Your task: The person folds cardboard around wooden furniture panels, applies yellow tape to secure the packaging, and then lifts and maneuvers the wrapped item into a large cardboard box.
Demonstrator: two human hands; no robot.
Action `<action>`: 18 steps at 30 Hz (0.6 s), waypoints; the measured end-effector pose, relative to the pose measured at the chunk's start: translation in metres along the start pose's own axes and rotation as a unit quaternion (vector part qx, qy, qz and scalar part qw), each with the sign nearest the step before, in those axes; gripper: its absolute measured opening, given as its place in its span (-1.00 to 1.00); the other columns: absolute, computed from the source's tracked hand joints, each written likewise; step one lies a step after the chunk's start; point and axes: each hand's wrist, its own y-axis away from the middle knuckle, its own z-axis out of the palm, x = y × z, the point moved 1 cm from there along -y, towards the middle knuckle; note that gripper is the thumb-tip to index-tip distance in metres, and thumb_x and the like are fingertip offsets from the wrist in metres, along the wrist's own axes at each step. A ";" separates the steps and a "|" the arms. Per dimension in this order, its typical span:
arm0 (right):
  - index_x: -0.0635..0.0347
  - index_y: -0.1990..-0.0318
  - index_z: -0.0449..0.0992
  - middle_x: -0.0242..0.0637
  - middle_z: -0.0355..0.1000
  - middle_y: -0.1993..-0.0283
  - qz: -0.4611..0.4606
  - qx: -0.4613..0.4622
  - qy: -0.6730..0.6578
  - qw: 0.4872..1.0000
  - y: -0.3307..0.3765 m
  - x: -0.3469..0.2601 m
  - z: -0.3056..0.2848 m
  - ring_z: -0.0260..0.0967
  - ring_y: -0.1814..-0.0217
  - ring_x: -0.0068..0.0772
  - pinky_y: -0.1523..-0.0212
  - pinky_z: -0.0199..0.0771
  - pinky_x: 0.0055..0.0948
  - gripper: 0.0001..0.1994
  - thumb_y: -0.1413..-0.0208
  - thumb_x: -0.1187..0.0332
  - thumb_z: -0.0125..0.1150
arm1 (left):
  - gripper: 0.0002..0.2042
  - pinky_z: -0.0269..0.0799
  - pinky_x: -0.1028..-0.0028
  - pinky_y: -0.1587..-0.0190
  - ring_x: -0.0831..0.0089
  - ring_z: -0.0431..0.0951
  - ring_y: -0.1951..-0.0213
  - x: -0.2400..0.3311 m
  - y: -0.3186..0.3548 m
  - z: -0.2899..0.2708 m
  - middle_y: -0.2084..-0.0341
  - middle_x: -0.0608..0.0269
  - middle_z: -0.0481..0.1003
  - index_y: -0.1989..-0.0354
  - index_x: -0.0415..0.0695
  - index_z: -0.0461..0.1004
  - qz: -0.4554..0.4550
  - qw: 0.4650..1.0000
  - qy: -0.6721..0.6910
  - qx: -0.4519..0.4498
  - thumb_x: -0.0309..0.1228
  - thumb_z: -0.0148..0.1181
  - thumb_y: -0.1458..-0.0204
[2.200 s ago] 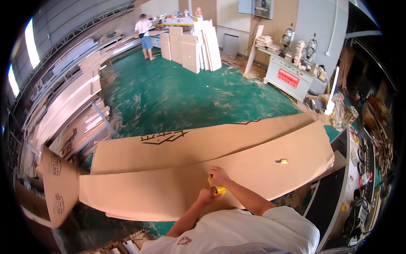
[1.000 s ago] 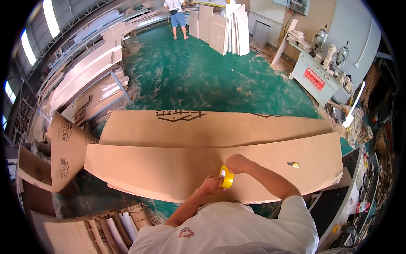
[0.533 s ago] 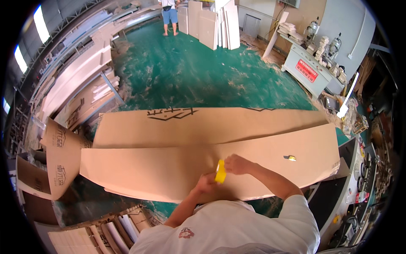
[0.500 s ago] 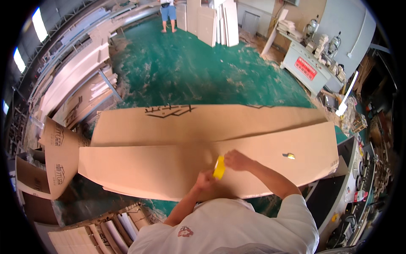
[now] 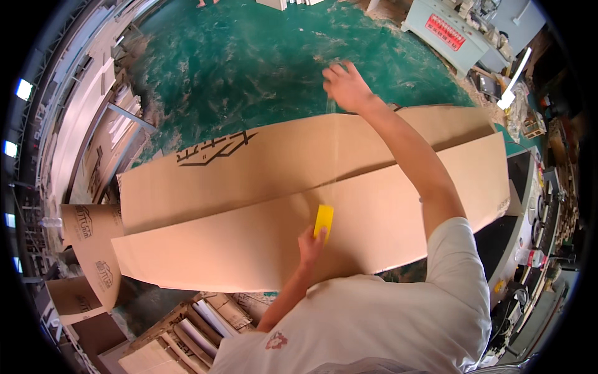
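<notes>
Change since earlier frames: right hand [image 5: 346, 86] has been carried from beside the yellow tape roll [image 5: 323, 222] out to the far edge of the upper cardboard sheet [image 5: 280, 165]; left hand [image 5: 311, 243] has stayed by the roll on the lower cardboard sheet [image 5: 374, 227]
Right hand: arm stretched fully forward, fingers loosely spread past the far edge of the upper sheet, over the green floor [image 5: 249, 62]; whether the tape end is pinched cannot be told
Left hand: closed about the lower side of the yellow tape roll, which is held on edge against the lower sheet
Tape strip: a faint thin line [image 5: 337, 149] is seen from the roll straight across the seam and the upper sheet toward the right hand; judged to be clear tape pulled out, though it is too faint to be sure
Sheets: two long flat cardboard panels laid side by side, long edges meeting at a seam [image 5: 249, 209] running left to right; black printed mark on the upper sheet at left
Progress, judged: one strip appears drawn across the joint at mid-length; pressing down and cutting not yet shown as done
Remaining, judged: seam to left and right of this strip shows no tape that can be made out
Surroundings: folded cartons [image 5: 87, 249] at left, grey machine cabinet [image 5: 445, 28] at upper right
</notes>
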 end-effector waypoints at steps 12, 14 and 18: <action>0.01 0.00 0.62 -0.17 0.53 -0.11 0.155 -0.330 -0.347 0.864 -0.082 -0.084 0.240 0.48 -0.17 -0.12 -0.20 0.39 0.01 -0.65 -0.15 0.07 0.28 | -0.48 0.31 0.16 -0.26 0.14 0.43 -0.25 -0.008 0.086 -0.029 -0.22 0.05 0.43 -0.22 -0.17 0.42 0.135 0.960 -0.247 0.004 -0.30 0.35 -0.08; 0.09 0.01 0.63 -0.12 0.56 -0.10 0.138 -0.342 -0.349 0.862 -0.095 -0.094 0.226 0.50 -0.15 -0.07 -0.20 0.39 0.01 -0.57 -0.23 -0.04 0.12 | -0.42 0.20 -0.02 -0.32 0.10 0.29 -0.36 -0.060 0.135 -0.051 -0.34 0.14 0.30 -0.28 -0.02 0.39 0.132 0.912 -0.387 -0.029 -0.23 0.34 -0.05; 0.22 0.08 0.63 -0.02 0.56 -0.05 0.221 -0.301 -0.394 0.840 -0.075 -0.160 0.187 0.49 -0.14 0.02 -0.17 0.38 -0.03 -0.31 -0.26 -0.28 -0.16 | -0.41 0.13 -0.21 -0.32 0.11 0.23 -0.39 -0.080 0.147 -0.074 -0.40 0.16 0.22 -0.37 0.23 0.29 0.173 0.810 -0.554 -0.078 -0.16 0.18 -0.10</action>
